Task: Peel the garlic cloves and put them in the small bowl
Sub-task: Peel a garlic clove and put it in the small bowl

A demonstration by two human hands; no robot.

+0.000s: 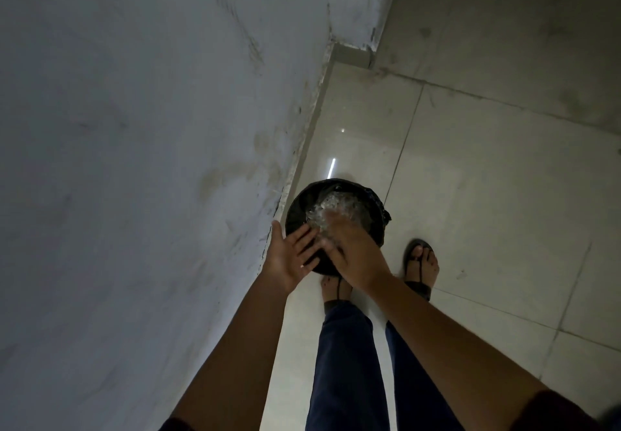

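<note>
Looking for the garlic, I find none of it here: no cloves and no small bowl are in sight, so both must lie somewhere outside what I can see. What I do see is my two hands held out over a bin, which I take to be the clean-up side of peeling.

My left hand is spread flat with the palm turned up and the fingers straight, pointing over the near rim. My right hand lies palm down across those fingertips, its own fingers stretched forward and blurred; it pinches nothing that I can make out. I judge that one hand is wiping the other so that whatever clings to the skin drops into the bin and not on the floor.

A black liner is folded over the rim, and inside sits a pale, crinkly heap of scraps; whether that is garlic skin or clear wrapping I cannot tell. The bin stands on the tiles just beside the wall, tucked out of the walkway.

My feet in sandals are planted close against the bin, with my dark trousers below my arms, so I can lean straight over the opening.
</note>
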